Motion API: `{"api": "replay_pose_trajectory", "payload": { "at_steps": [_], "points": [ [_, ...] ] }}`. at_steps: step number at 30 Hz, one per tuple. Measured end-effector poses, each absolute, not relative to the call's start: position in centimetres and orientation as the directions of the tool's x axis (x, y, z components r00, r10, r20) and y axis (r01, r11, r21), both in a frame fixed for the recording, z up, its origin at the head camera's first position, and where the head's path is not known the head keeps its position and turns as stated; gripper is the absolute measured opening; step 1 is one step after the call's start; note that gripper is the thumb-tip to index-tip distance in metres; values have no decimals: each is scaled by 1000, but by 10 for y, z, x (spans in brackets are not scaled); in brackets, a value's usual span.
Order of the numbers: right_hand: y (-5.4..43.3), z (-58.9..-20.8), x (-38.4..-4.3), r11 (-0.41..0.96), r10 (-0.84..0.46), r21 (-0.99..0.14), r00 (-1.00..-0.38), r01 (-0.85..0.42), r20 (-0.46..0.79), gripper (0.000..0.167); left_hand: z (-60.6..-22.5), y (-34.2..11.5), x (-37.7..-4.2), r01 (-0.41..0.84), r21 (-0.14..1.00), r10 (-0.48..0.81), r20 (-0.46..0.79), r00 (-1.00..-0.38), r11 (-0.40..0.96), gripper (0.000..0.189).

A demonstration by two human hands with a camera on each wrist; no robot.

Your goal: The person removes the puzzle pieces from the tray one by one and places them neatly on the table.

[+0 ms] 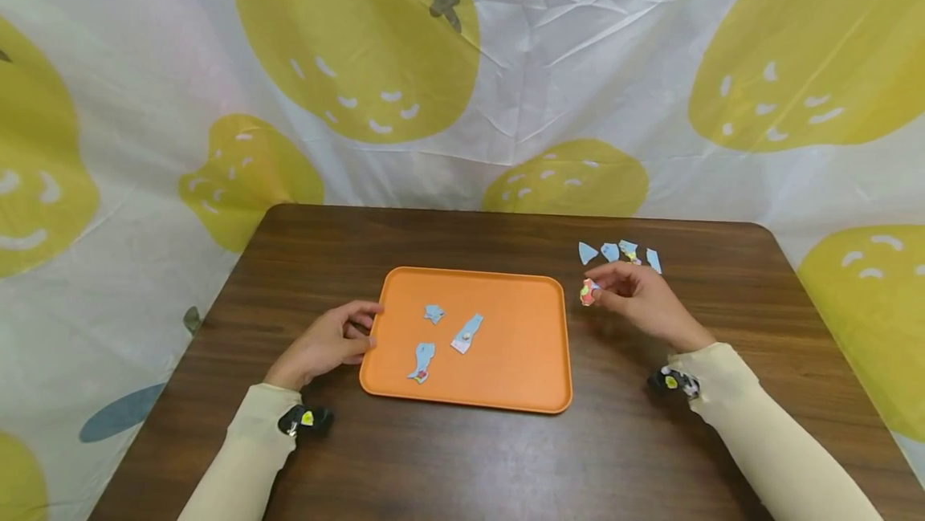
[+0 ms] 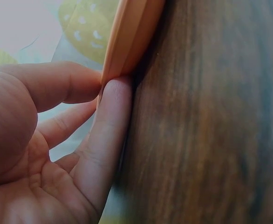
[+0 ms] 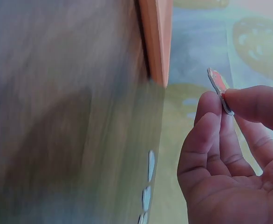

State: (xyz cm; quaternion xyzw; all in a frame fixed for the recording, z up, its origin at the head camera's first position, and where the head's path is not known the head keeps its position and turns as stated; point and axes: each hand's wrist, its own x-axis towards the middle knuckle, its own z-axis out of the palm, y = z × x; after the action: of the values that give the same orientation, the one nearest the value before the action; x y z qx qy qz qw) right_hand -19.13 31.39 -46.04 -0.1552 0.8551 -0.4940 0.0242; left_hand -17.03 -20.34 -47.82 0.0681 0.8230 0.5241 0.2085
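Note:
My left hand (image 1: 321,344) is at the left rim of an orange tray (image 1: 506,344); in the left wrist view its thumb and a finger pinch the tray edge. On the tray lie three light-blue, irregular puzzle pieces: a small one (image 1: 433,313), a long one (image 1: 467,334) and a curved one (image 1: 422,362) with a reddish end. Right of the tray, my right hand (image 1: 643,300) pinches a red and yellow puzzle piece (image 1: 588,292) between thumb and fingers. The right wrist view shows this piece (image 3: 219,86) edge-on, raised above the table.
Behind my right hand several more light-blue puzzle pieces (image 1: 588,253) lie in a row on the dark wooden table (image 1: 448,465). A white cloth with yellow fruit print (image 1: 361,39) hangs right behind the table's back edge.

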Motion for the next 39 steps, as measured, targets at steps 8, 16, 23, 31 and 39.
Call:
{"api": "replay_pose_trajectory", "payload": {
  "at_steps": [8, 16, 23, 31, 39],
  "points": [
    [337, -463, -204, 474, -219, -860, -972, -186, 89, 29, -478, -204, -170, -114, 893, 332, -278, -901, 436, 52],
    [361, -466, -213, 471, -144, -870, -986, -143, 83, 33, -480, -205, -171, -108, 895, 336, -271, -902, 433, 53],
    [385, -469, -221, 528, -85, -843, -994, -108, 75, 35, -481, -206, -170, -114, 894, 330, -275, -903, 433, 54],
    [411, -471, -227, 584, -33, -809, -998, -69, 61, 36, -482, -206, -169, -116, 895, 326, -274, -905, 432, 54],
    [432, -476, -232, 581, -7, -813, -999, -30, 32, 38, -481, -206, -169, -112, 894, 326, -272, -905, 435, 53]
  ]
}}
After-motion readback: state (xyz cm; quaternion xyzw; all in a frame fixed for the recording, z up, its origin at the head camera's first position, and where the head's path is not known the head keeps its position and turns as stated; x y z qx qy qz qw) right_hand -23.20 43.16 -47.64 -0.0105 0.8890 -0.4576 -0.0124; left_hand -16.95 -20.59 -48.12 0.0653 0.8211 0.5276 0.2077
